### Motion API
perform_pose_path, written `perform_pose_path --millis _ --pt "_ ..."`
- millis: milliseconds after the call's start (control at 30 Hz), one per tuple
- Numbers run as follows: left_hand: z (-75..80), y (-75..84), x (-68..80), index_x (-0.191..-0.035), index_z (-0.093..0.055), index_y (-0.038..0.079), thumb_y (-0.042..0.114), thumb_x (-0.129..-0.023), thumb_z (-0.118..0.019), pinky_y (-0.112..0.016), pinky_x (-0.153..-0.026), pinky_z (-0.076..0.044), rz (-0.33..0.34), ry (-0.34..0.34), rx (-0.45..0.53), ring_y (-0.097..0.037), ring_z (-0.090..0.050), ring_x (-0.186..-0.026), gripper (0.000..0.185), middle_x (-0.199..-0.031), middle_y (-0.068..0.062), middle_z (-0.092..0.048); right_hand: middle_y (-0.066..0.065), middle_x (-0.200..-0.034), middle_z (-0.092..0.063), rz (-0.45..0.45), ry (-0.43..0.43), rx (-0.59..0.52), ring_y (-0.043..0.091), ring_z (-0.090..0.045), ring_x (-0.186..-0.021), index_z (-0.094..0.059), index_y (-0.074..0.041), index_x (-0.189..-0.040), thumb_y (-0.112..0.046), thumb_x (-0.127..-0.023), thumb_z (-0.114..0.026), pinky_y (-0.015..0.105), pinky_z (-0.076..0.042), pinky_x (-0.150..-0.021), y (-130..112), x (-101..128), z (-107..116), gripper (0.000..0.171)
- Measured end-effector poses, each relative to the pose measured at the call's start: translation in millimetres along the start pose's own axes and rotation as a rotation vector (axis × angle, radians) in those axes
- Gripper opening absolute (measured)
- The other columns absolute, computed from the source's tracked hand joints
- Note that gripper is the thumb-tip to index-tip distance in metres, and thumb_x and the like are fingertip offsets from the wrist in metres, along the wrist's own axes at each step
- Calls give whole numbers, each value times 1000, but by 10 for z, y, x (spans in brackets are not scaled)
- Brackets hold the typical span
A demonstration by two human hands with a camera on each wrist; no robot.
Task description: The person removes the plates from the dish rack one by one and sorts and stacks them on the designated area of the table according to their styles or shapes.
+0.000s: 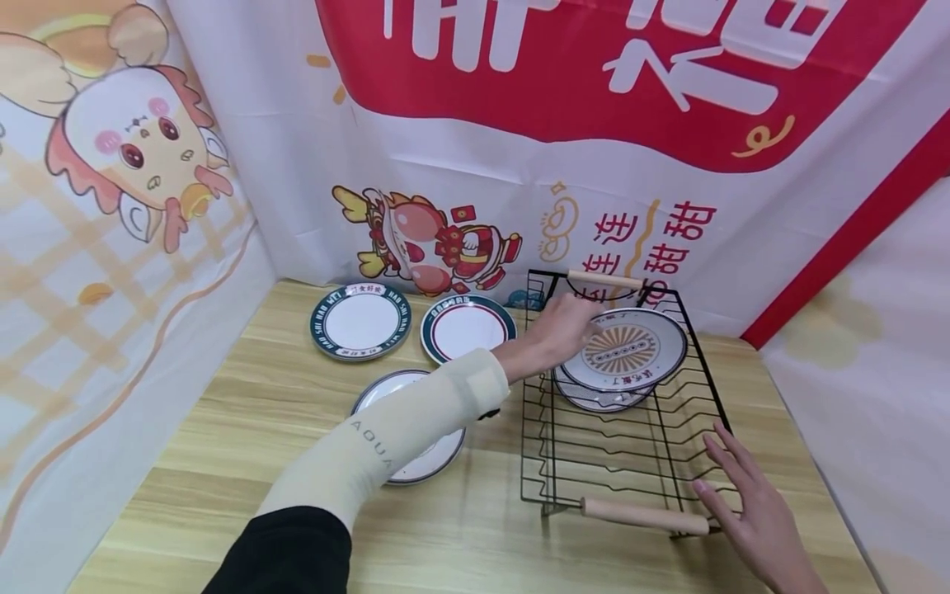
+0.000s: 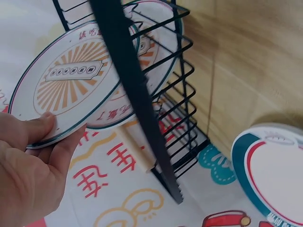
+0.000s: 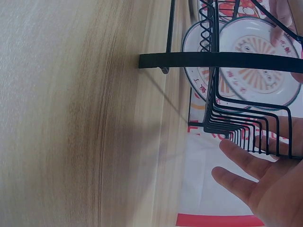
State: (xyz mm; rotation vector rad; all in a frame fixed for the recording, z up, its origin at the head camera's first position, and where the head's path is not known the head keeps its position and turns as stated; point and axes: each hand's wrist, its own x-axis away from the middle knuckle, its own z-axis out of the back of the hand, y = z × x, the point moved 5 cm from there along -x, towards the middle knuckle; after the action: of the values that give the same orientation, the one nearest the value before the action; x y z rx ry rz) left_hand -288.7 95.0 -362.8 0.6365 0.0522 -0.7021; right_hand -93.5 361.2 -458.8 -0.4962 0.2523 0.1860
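Note:
My left hand (image 1: pixel 560 332) pinches the left edge of a white plate (image 1: pixel 625 353) with an orange sunburst, thumb on its face and fingers beneath. That plate is tilted over the black wire dish rack (image 1: pixel 644 516), near its far end. A second sunburst plate (image 2: pixel 163 28) stands in the rack behind it, partly covered in the head view. Fingers spread, my right hand (image 1: pixel 764 511) is at the rack's near right corner. In the right wrist view its fingertips (image 3: pixel 228 145) lie close to the side wires; whether they touch cannot be told.
Left of the rack, a green-rimmed plate (image 1: pixel 360 323) and a plate with a red inner ring (image 1: pixel 467 328) lie on the wooden table (image 1: pixel 200 462). Nearer, another plate (image 1: pixel 432 462) is partly under the left forearm. A printed cloth (image 1: pixel 445 157) hangs behind the rack.

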Motion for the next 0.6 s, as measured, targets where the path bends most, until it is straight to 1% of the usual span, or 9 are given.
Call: perform_pose_path --millis 67,167,233,300,400,467,500,567,600 --pt "84 30 16 -124 -76 11 16 -104 -69 -16 -63 -47 -30 37 -17 -6 -61 -65 22 -97 -2 -78 -1 -174 -28 -1 -2 0 38 -44 -144 -47 -9 -159 -24 -99 -72 76 -45 -88 2 8 3 67" --pt "205 63 46 -111 -77 12 20 -104 -70 -18 -63 -45 -47 77 -30 -6 -55 -61 13 -80 1 -71 -3 -174 -28 0 2 0 25 -40 -147 -47 -10 -160 -24 -99 -72 76 -45 -88 5 19 7 67" --pt "280 86 74 -107 -76 12 20 -104 -70 -18 -61 -44 -56 90 -26 -6 -53 -60 11 -75 3 -67 -1 -174 -29 2 6 4 23 -39 -146 -47 -10 -159 -23 -99 -73 76 -45 -87 5 22 14 67" --pt "345 110 104 -108 -76 13 20 -104 -70 -18 -60 -43 -62 96 -19 -7 -54 -60 11 -75 4 -66 1 -174 -29 1 5 10 30 -42 -145 -47 -10 -159 -23 -99 -72 76 -45 -86 10 19 18 66" --pt "436 149 168 -103 -75 12 20 -104 -69 -19 -60 -43 -75 102 2 -8 -53 -60 10 -72 2 -65 4 -174 -29 -1 -1 15 43 -46 -141 -47 -10 -159 -24 -100 -72 78 -44 -85 13 13 19 66" --pt "495 166 221 -99 -73 11 21 -105 -68 -20 -62 -42 -88 111 12 -9 -53 -60 12 -72 2 -65 2 -174 -28 1 0 14 33 -43 -146 -47 -10 -159 -24 -100 -72 78 -44 -85 16 11 14 66" --pt "527 174 252 -98 -73 12 21 -105 -68 -21 -63 -43 -93 118 16 -9 -55 -62 12 -73 2 -66 1 -174 -28 3 2 11 25 -40 -148 -48 -10 -159 -24 -100 -72 77 -45 -85 16 11 11 66" --pt "592 184 318 -96 -73 12 21 -104 -69 -22 -65 -46 -103 135 18 -8 -60 -66 12 -78 1 -71 -1 -174 -28 7 5 9 11 -34 -149 -48 -11 -159 -24 -100 -72 76 -45 -86 14 13 6 65" --pt "624 184 353 -97 -74 12 21 -104 -69 -22 -66 -48 -107 143 18 -8 -63 -69 12 -80 1 -73 -2 -174 -28 9 6 7 8 -32 -148 -48 -11 -159 -24 -100 -72 76 -45 -86 13 15 2 65"
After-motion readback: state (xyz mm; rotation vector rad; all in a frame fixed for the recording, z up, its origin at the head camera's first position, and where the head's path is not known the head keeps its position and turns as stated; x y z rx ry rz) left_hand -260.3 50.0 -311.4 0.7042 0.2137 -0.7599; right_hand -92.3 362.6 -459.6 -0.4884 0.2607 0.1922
